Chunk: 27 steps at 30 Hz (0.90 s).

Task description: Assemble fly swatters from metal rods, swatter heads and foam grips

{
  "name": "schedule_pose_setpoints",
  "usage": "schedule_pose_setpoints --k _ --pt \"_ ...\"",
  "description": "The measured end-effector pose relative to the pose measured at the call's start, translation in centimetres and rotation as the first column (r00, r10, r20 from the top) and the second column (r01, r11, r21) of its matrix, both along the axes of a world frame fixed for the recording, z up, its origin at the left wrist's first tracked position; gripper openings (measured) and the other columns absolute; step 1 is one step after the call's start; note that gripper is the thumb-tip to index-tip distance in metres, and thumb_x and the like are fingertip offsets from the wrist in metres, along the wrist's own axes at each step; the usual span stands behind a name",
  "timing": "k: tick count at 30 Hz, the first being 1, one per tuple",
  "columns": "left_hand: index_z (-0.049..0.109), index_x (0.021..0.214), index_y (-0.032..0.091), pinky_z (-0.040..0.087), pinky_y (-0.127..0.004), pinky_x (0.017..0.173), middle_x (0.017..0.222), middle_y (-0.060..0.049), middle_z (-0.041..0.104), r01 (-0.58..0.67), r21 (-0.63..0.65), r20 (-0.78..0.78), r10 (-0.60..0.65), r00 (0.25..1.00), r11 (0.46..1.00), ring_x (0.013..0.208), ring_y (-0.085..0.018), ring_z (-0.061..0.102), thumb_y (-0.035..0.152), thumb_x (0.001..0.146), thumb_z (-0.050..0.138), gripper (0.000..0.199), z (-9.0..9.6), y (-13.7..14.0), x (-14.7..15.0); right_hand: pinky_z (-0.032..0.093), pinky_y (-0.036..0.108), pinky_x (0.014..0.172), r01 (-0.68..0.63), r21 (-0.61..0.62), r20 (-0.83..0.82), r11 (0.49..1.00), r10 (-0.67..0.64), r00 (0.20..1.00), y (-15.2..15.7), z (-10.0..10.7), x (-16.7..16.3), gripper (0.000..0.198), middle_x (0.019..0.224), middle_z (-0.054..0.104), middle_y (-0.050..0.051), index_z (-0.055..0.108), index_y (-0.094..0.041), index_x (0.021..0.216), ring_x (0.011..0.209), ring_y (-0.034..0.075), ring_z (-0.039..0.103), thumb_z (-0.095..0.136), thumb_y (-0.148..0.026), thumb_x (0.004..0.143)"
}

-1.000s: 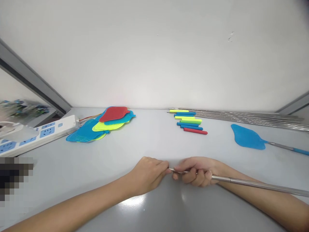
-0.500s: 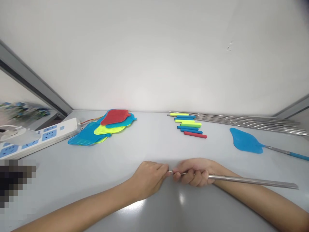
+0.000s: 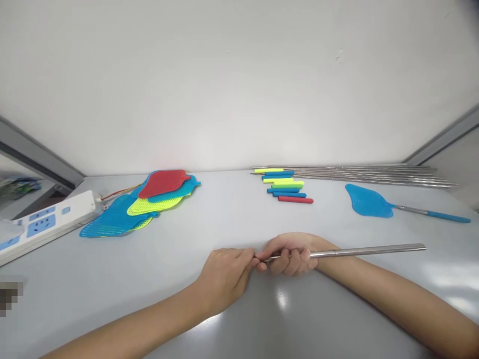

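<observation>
A thin telescopic metal rod lies almost level just above the grey table. My right hand is closed around its left part. My left hand pinches the rod's thin left tip, and the two hands touch. The rod's free end points right, over my right forearm.
A pile of blue, yellow and red swatter heads lies at the back left. Several coloured grip sleeves and a bundle of metal rods lie at the back. An assembled blue swatter rests at the right. A white power strip sits at the left.
The rod has grown shorter: its right end, out of frame before, now shows near the right. It has tilted up to nearly level. Both hands shifted slightly left and up.
</observation>
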<state>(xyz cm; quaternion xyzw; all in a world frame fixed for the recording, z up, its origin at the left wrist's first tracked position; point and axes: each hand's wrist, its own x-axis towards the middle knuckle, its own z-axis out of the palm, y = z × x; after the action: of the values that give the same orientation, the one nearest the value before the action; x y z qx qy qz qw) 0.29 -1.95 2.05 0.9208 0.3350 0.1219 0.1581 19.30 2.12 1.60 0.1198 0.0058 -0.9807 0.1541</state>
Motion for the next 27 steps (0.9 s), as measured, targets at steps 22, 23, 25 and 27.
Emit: schedule_pose_setpoints --k 22,23,25,27 --pt "0.045 0.066 0.016 0.031 -0.026 0.055 0.058 0.0 0.048 -0.06 0.309 -0.113 0.099 0.989 0.949 0.053 -0.012 0.04 0.036 0.087 0.028 0.033 0.3 2.0 -0.5 0.02 0.009 0.018 0.078 0.134 -0.067 0.988 -0.069 0.995 0.1 -0.4 1.7 0.037 0.05 0.03 -0.006 0.044 -0.017 0.085 0.03 0.003 0.011 0.013 -0.037 0.087" --pt "0.046 0.067 0.016 0.031 -0.026 0.055 0.059 0.0 0.048 -0.084 0.319 -0.106 0.124 0.987 0.944 0.054 -0.013 0.04 0.037 0.086 0.029 0.033 0.3 2.1 -0.6 0.019 0.009 0.017 0.079 0.124 -0.07 0.989 -0.071 0.995 0.2 -0.4 1.8 0.037 0.049 0.029 -0.006 0.044 -0.017 0.084 0.03 0.003 0.01 0.013 -0.038 0.087" --pt "0.047 0.068 0.016 0.031 -0.027 0.056 0.06 -0.001 0.048 -0.111 0.333 -0.096 0.151 0.984 0.937 0.057 -0.013 0.041 0.037 0.086 0.03 0.032 0.3 2.1 -0.6 0.018 0.008 0.017 0.083 0.106 -0.08 0.991 -0.074 0.994 0.3 -0.5 1.8 0.038 0.048 0.027 -0.007 0.043 -0.017 0.08 0.029 0.003 0.009 0.012 -0.038 0.087" --pt "0.048 0.07 0.016 0.031 -0.027 0.057 0.061 -0.001 0.048 -0.103 0.337 -0.101 0.144 0.984 0.936 0.057 -0.014 0.041 0.033 0.087 0.028 0.031 0.2 1.9 -0.5 0.016 0.008 0.016 0.092 0.098 -0.087 0.991 -0.083 0.993 0.3 -0.5 1.7 0.039 0.047 0.026 -0.007 0.041 -0.018 0.075 0.029 0.003 0.008 0.01 -0.038 0.087"
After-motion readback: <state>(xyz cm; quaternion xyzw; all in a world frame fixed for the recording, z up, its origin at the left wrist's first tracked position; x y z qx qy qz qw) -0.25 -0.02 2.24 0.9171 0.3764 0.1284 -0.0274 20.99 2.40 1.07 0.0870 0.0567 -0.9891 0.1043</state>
